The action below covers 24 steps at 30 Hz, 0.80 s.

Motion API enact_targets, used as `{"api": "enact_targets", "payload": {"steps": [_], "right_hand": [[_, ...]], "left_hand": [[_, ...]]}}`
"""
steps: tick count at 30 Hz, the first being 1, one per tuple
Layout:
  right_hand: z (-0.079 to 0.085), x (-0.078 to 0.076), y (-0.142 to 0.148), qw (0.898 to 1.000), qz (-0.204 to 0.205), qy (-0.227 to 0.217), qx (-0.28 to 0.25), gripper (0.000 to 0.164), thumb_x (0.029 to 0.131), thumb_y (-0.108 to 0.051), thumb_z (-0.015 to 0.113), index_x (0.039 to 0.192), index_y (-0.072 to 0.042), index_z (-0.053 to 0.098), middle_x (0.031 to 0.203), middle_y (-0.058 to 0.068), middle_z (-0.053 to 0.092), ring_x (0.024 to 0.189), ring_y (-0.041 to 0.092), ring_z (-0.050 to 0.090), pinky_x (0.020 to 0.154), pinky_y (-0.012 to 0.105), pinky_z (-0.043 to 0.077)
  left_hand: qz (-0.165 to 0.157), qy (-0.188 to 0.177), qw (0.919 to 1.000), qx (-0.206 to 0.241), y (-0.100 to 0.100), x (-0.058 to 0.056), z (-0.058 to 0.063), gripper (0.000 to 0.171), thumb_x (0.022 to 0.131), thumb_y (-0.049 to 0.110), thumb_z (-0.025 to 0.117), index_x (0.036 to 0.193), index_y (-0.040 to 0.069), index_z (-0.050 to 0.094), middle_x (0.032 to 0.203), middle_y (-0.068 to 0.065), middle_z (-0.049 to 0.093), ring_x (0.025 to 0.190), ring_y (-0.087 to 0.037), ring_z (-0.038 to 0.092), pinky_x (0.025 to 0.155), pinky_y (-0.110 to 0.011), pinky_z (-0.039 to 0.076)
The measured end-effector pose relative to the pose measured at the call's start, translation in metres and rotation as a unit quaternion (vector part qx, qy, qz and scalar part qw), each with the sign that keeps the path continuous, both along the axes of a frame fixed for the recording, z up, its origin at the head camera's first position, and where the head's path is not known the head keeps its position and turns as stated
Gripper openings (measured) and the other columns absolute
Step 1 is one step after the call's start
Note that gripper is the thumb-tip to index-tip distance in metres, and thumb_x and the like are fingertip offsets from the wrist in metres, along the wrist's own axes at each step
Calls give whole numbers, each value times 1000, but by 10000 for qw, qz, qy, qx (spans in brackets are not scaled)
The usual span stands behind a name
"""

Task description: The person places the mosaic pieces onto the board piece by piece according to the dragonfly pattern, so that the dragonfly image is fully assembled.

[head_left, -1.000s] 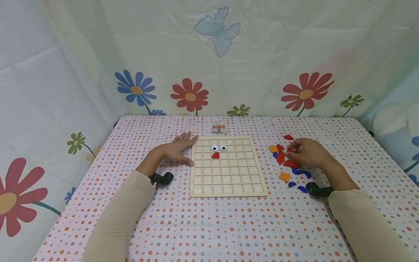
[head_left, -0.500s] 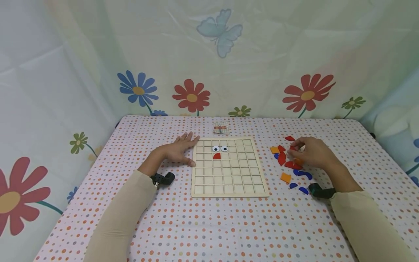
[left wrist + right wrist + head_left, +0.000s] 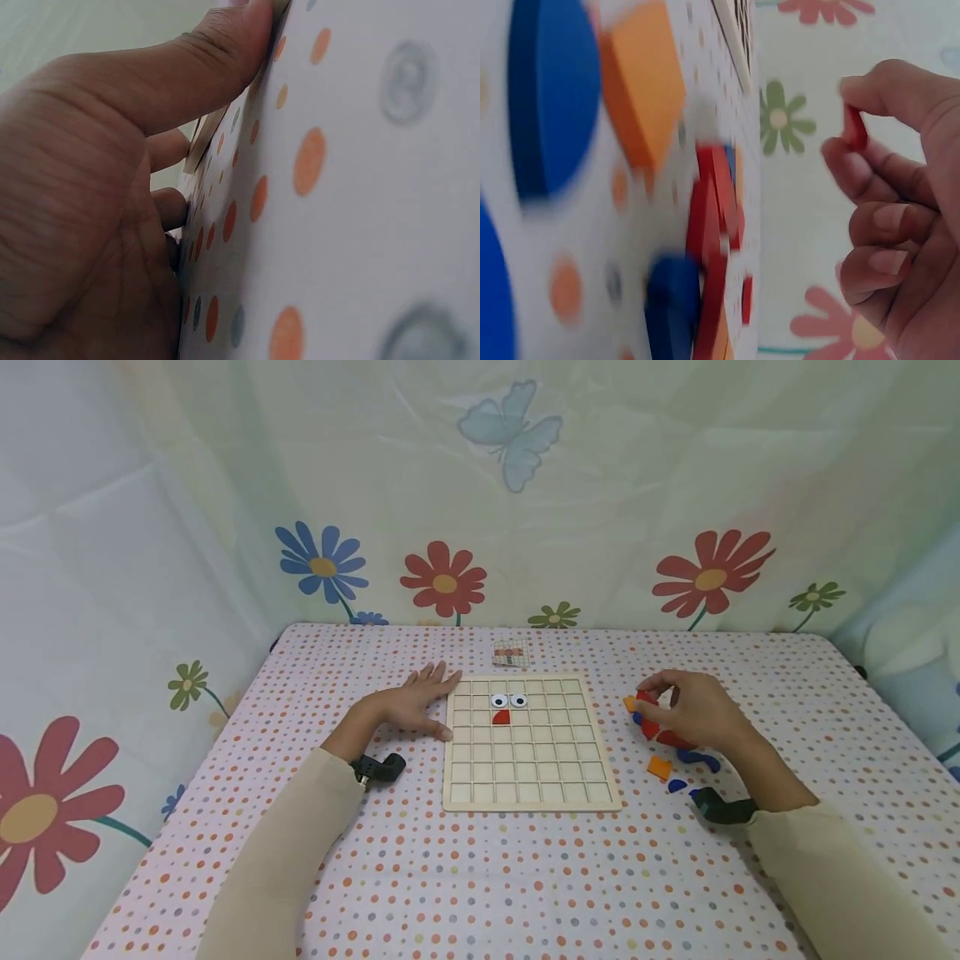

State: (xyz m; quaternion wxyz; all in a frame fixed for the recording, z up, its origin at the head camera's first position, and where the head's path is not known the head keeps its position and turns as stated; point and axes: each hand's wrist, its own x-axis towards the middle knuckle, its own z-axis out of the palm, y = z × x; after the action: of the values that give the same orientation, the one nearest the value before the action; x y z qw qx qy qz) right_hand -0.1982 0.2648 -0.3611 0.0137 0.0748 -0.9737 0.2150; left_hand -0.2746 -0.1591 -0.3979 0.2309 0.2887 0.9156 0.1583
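Note:
A pale wooden grid board [image 3: 536, 770] lies flat in front of me. Two round eye pieces [image 3: 508, 701] sit side by side in its upper cells, with a red curved-edge piece [image 3: 501, 717] below the left one. My left hand [image 3: 411, 706] rests with spread fingers at the board's left edge; the left wrist view shows its thumb [image 3: 217, 67] up against the wood. Over the pile at the right, my right hand [image 3: 697, 708] pinches a small red piece [image 3: 856, 127] between thumb and forefinger, raised off the table.
Beneath and near the right hand lie loose red pieces [image 3: 709, 225], blue pieces [image 3: 701, 760] and an orange square piece [image 3: 660, 767]. A small patterned picture card [image 3: 512, 652] lies behind the board. A printed curtain [image 3: 390, 468] hangs behind the table.
My right hand, earlier down among the pieces, has shifted left and lifted with a red piece in its fingertips. The left hand stays at the board, and the head view has drifted slightly.

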Motion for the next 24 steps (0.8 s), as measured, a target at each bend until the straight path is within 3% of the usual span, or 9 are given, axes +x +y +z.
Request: {"api": "enact_targets", "payload": {"steps": [4,11,16,24], "right_hand": [[1,5,-15,9994,235,222,-101,35,86,-27,76,110,-2,69,93,14,68,63,20,48,46,27,38],[2,9,-43,9958,839,295,-221,29,85,-26,77,105,-5,72,89,7,67,62,16,47,50,26,37],[-2,5,-69,9910,1315,131,-195,24,85,-27,77,100,-10,72,86,0,66,62,13,47,51,24,38],[-5,-9,-115,9848,1723,-86,212,24,84,-30,78,100,-13,72,83,-5,67,67,11,51,58,25,41]], "left_hand": [[30,-1,10000,-15,2,0,0,108,85,53,71,160,21,0,165,-11,-15,153,-29,-18,124,-49,-9],[23,33,10000,2,3,-1,0,107,85,52,71,160,22,0,166,-11,-15,153,-29,-18,125,-49,-9],[30,27,10000,-25,2,0,1,108,85,52,71,160,21,0,165,-11,-15,153,-29,-18,125,-49,-9],[0,6,10000,23,0,2,3,108,85,52,71,160,20,0,165,-12,-15,152,-31,-18,124,-50,-9]]}}
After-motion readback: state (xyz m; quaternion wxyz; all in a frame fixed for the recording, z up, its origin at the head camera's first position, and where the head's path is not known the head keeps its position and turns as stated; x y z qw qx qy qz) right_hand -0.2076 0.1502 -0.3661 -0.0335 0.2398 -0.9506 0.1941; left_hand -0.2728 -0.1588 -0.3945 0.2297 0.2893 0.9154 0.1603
